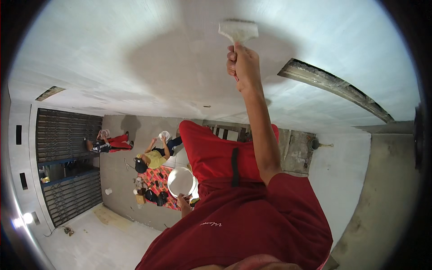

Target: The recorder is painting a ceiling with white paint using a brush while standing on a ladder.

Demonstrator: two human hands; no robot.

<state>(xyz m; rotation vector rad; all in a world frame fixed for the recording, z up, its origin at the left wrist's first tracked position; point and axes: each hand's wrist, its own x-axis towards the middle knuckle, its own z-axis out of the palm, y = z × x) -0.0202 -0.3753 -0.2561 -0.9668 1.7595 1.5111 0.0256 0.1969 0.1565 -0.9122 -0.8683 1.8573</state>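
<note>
My right hand (244, 63) is raised on an outstretched arm, its fingers wrapped round the handle of a wide paintbrush (238, 31). The brush head is whitish, with dark bristle ends at or very close to a broad white-coated surface (180, 58). Contact itself is hard to make out. Low at my left side, my left hand (183, 202) grips a white bucket (181, 181) by its near rim. What is inside the bucket looks pale and cannot be told. My red sleeve and trousers fill the space between the hands.
A long recessed slot (337, 87) cuts the white surface right of the brush. Two people work at left, one in a yellow shirt (157, 157), another in red trousers (119, 143). A patterned red mat (173, 204) carries dark bags. Beyond stands a folding metal gate (67, 135).
</note>
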